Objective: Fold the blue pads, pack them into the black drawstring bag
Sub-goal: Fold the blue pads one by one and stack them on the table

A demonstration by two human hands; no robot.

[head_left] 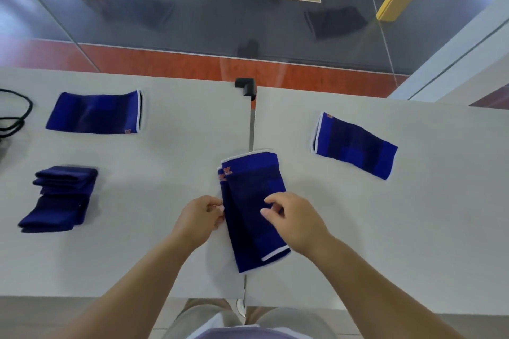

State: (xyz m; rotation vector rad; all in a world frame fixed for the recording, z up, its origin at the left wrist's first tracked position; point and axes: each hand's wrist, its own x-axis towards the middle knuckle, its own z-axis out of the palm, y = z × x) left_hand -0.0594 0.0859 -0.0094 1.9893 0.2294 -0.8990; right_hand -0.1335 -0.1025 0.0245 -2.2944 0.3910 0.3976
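Note:
Two blue pads [252, 187] lie stacked lengthwise across the seam between two white tables. My left hand [199, 217] pinches the stack's left edge. My right hand [293, 217] rests on top of it, thumb and fingers gripping the upper pad. Another flat blue pad [355, 146] lies to the right, and one more flat blue pad [95, 113] at the far left. A pile of folded blue pads [62, 198] sits at the left. The bag itself is out of frame; only a black cord [16, 115] shows at the left edge.
The white tables [385, 228] meet at a narrow gap with a black corner guard [246, 86] at the far end. A glass pane stands beyond the far edge, reflecting the pads. The tables' front edge is close to my body.

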